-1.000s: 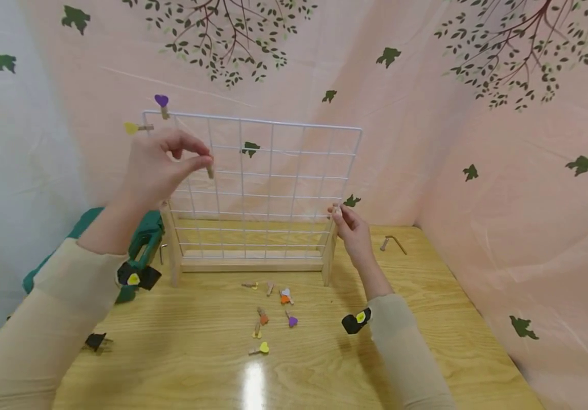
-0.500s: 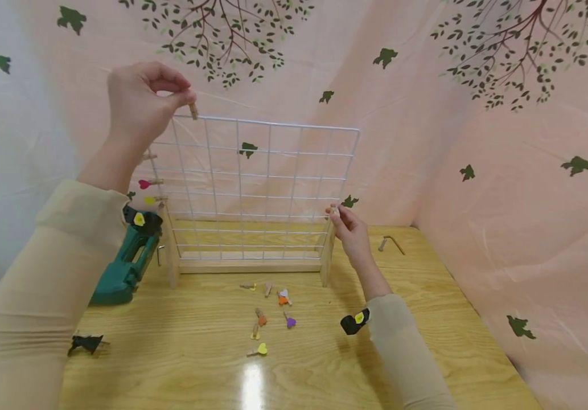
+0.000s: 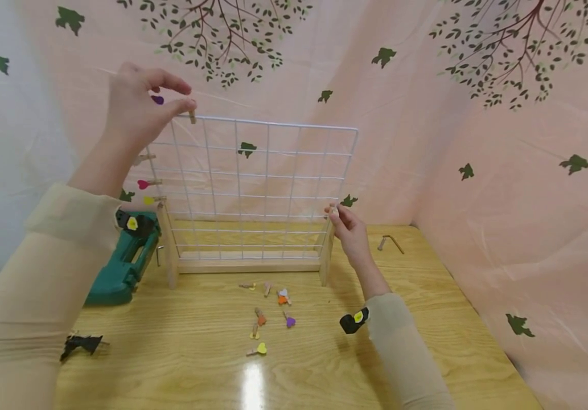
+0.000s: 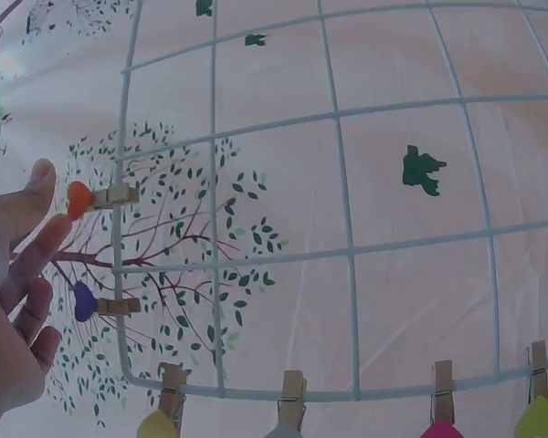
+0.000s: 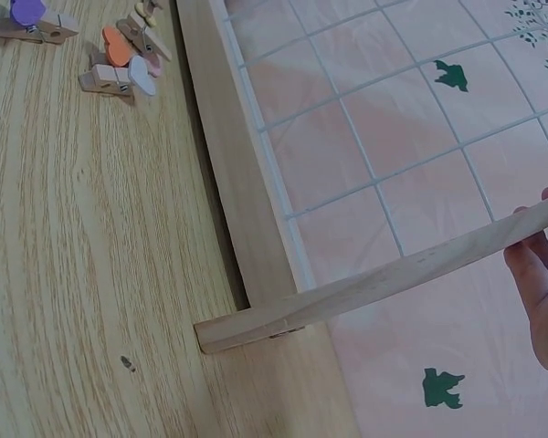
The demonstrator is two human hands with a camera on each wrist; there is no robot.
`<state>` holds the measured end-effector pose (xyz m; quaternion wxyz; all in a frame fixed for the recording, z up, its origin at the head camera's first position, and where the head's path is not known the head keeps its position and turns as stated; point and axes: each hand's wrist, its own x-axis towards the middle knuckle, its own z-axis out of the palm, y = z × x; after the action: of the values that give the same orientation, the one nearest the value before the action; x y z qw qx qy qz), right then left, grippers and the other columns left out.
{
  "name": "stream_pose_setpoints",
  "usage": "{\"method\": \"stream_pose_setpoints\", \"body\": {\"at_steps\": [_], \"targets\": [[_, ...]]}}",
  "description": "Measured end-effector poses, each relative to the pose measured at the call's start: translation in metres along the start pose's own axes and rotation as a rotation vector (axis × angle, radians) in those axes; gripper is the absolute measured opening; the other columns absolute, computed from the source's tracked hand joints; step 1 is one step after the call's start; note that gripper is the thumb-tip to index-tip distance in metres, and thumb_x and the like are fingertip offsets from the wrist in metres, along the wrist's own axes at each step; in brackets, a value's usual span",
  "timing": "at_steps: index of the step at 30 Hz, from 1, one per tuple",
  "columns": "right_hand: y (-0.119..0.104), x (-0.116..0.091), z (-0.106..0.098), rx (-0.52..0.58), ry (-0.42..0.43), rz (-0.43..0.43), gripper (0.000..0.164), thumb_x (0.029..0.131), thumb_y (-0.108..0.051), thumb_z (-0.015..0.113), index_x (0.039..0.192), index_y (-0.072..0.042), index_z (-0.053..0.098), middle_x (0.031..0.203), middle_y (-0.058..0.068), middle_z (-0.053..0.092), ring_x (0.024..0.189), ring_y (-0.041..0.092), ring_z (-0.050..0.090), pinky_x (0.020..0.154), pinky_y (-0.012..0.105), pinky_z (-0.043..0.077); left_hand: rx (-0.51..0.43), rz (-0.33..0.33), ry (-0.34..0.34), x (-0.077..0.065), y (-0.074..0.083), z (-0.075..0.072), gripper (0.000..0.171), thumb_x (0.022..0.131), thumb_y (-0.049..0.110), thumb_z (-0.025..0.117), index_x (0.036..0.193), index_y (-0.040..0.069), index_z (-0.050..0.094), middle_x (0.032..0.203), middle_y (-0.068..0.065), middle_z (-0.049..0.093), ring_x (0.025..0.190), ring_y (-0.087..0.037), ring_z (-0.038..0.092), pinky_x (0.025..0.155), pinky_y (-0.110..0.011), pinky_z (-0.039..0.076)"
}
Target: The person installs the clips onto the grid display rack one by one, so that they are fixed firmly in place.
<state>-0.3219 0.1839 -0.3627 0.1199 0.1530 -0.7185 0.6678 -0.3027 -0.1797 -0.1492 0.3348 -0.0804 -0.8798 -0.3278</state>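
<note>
A white wire grid (image 3: 268,123) stands upright in a wooden frame. My left hand (image 3: 137,105) is at its top left, thumb and forefinger spread apart. In the left wrist view, a clothespin with an orange heart (image 4: 114,196) is clipped on the top wire, a fingertip right at the heart. Beside it sits a purple-heart clothespin (image 4: 116,307). Several more, such as a pink one (image 4: 443,383) and a yellow one (image 4: 169,401), line the side wire. At the right, my right hand (image 3: 352,236) grips the upper end of the frame's wooden upright (image 5: 393,278).
Loose heart clothespins, among them a yellow one (image 3: 258,349) and a purple one (image 3: 290,322), lie on the table before the frame. A green case (image 3: 111,282) stands left of it, with a black object (image 3: 82,344) in front. A hex key (image 3: 396,244) lies right.
My left hand has risen from in front of the grid to its top wire with a clothespin, then released it there as the fingers parted. My right hand stays put.
</note>
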Motion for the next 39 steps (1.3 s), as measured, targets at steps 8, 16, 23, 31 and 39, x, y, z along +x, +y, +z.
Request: {"method": "stream_pose_setpoints", "body": {"at_steps": [8, 16, 23, 31, 39], "targets": [[-0.002, 0.0, 0.001, -0.014, -0.009, -0.013, 0.038, 0.092, -0.014, 0.048, 0.127, 0.0, 0.046, 0.123, 0.021, 0.051, 0.116, 0.032, 0.046, 0.087, 0.036, 0.045, -0.024, 0.141, 0.085, -0.039, 0.015, 0.0, 0.035, 0.078, 0.041, 0.064, 0.101, 0.015, 0.067, 0.09, 0.002, 0.055, 0.085, -0.006, 0.035, 0.074, -0.024, 0.024], [-0.003, 0.0, 0.0, -0.024, -0.011, -0.018, 0.039, 0.092, -0.015, 0.048, 0.129, 0.0, 0.045, 0.124, 0.022, 0.05, 0.116, 0.036, 0.045, 0.088, 0.04, 0.043, -0.132, 0.241, -0.167, -0.103, -0.001, 0.05, 0.036, 0.077, 0.033, 0.068, 0.105, 0.012, 0.063, 0.101, -0.001, 0.062, 0.091, -0.017, 0.048, 0.077, -0.033, 0.036], [-0.001, 0.001, 0.0, -0.011, -0.011, -0.018, 0.04, 0.092, -0.016, 0.049, 0.129, -0.001, 0.045, 0.124, 0.022, 0.049, 0.117, 0.036, 0.043, 0.088, 0.039, 0.044, -0.19, 0.247, -0.43, -0.157, -0.036, 0.115, 0.043, 0.073, 0.029, 0.071, 0.112, 0.015, 0.06, 0.108, 0.0, 0.062, 0.099, -0.022, 0.052, 0.085, -0.041, 0.042], [0.003, 0.001, -0.001, -0.019, -0.008, -0.014, 0.039, 0.092, -0.017, 0.049, 0.128, -0.003, 0.047, 0.123, 0.018, 0.052, 0.115, 0.032, 0.047, 0.086, 0.034, 0.046, -0.229, 0.21, -0.738, -0.203, -0.083, 0.177, 0.045, 0.071, 0.019, 0.073, 0.114, 0.011, 0.06, 0.111, 0.0, 0.061, 0.099, -0.023, 0.054, 0.085, -0.041, 0.044], [0.023, 0.008, -0.005, 0.043, -0.005, -0.021, 0.044, 0.09, -0.02, 0.052, 0.128, -0.001, 0.046, 0.123, 0.02, 0.052, 0.116, 0.032, 0.046, 0.084, 0.027, 0.047, -0.204, 0.193, -0.831, -0.212, -0.105, 0.205, 0.034, 0.072, 0.013, 0.072, 0.104, 0.005, 0.062, 0.098, -0.004, 0.062, 0.088, -0.017, 0.059, 0.076, -0.028, 0.049]]}}
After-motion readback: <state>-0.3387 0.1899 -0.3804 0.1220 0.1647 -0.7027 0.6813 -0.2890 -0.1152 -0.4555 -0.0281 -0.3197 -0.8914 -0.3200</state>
